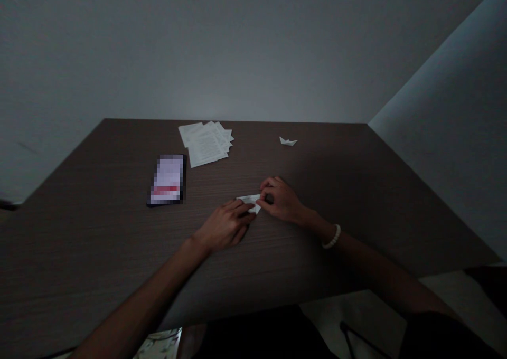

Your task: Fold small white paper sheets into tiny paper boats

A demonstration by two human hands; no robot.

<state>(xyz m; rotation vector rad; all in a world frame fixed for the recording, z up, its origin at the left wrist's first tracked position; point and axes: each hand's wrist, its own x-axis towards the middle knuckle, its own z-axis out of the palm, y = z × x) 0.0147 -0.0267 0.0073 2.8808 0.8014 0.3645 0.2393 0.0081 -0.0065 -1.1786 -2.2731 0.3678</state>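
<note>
The near edge of the worktop [130, 317] runs under my forearms, and my hands sit well in from it, a little right of the middle. Open worktop stretches to the right of my right hand, and more lies behind my hands before the far edge meets the wall [237, 47].

A small folded white paper [249, 200] lies between my hands, its long axis running left to right, with one corner pointing down toward me. My left hand [224, 224] presses in from the left, fingertips on the paper's left part. My right hand [279, 199] curls over its right end and seems to pinch it, though the fingers partly hide the grip. A white beaded bracelet [331, 237] circles my right wrist.

Farther off on the dark wood-grain top lie a paper boat [288, 141], a loose stack of printed sheets [205, 142], and a dark-framed rectangular item [167, 179], too pixelated to identify.
</note>
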